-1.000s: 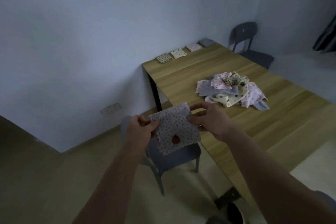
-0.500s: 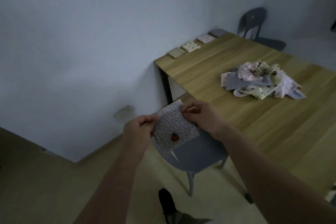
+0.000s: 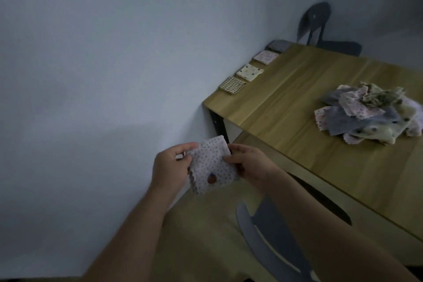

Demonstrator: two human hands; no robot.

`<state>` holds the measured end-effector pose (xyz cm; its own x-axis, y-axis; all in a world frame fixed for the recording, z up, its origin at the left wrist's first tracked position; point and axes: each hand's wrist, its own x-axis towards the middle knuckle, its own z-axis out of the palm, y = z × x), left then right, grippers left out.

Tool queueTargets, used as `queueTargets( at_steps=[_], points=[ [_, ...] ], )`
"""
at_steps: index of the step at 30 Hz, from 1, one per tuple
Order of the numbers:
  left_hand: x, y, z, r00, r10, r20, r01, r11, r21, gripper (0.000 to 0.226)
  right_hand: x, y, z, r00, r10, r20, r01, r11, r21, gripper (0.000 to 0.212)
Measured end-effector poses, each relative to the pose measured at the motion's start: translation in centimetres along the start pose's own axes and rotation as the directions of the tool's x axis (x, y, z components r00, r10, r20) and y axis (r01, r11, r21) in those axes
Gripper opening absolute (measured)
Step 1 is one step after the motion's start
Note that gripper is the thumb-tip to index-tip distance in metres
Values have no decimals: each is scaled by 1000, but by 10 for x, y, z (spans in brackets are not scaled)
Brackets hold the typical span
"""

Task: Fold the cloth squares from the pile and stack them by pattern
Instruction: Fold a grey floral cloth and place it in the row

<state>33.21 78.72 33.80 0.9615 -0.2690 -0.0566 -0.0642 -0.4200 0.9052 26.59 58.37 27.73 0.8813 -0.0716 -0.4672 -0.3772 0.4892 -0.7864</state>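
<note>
I hold a dotted cloth square [image 3: 211, 167] with a round dark red spot in the air, off the table's near left corner. My left hand [image 3: 171, 167] pinches its left edge and my right hand [image 3: 249, 165] pinches its right edge; the cloth looks folded over. The loose pile of cloth squares [image 3: 370, 114] lies on the wooden table [image 3: 297, 103] to the right. Along the table's far left edge lie folded stacks in a row: a checked one [image 3: 232, 85], a cream dotted one [image 3: 250, 72], a pink one [image 3: 266, 56] and a grey one [image 3: 278, 45].
A grey chair [image 3: 270, 236] stands below my hands by the table's near side. Another dark chair [image 3: 320, 30] stands at the table's far end. A plain wall fills the left. The room is dim.
My view has swung left and closer to the wall, so the table and pile have shifted right. Both hands have kept hold of the dotted cloth, which now looks narrower.
</note>
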Motion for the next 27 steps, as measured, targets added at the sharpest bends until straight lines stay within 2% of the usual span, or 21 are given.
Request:
queueTargets(
  at_steps=[2,4,7,10,11,13,16,22,27],
  points=[
    [26,2,-4,1000,8,18,-8,1000,16,33,13,-3,12,999,48,26,-49,998,34,40],
    [64,-2,-10,996,46,82,-48,999,17,33,38,-2,26,995,91,-40,-90,996,24,38],
    [126,-5,-16,984,104,142,-107,994,11,35,72,-8,47,979,168,-112,-163,985,49,53],
    [184,-10,-26,952,201,233,-214,976,33,32,105,-12,69,968,190,-164,-148,959,240,72],
    [206,-11,-30,933,213,292,-229,973,24,32,115,-16,79,959,176,-224,-100,944,314,70],
    [226,-12,-30,905,205,372,-230,973,24,32,124,-16,84,938,153,-310,-7,905,425,52],
    [268,-17,-18,859,159,487,-183,983,2,30,145,-29,85,859,151,-490,146,843,517,40],
    [326,-29,20,772,90,629,-122,993,7,25,181,-66,62,701,132,-701,273,858,435,17],
    [381,-33,69,712,38,701,-171,978,120,23,235,-93,10,618,106,-779,290,890,351,20]
  ],
)
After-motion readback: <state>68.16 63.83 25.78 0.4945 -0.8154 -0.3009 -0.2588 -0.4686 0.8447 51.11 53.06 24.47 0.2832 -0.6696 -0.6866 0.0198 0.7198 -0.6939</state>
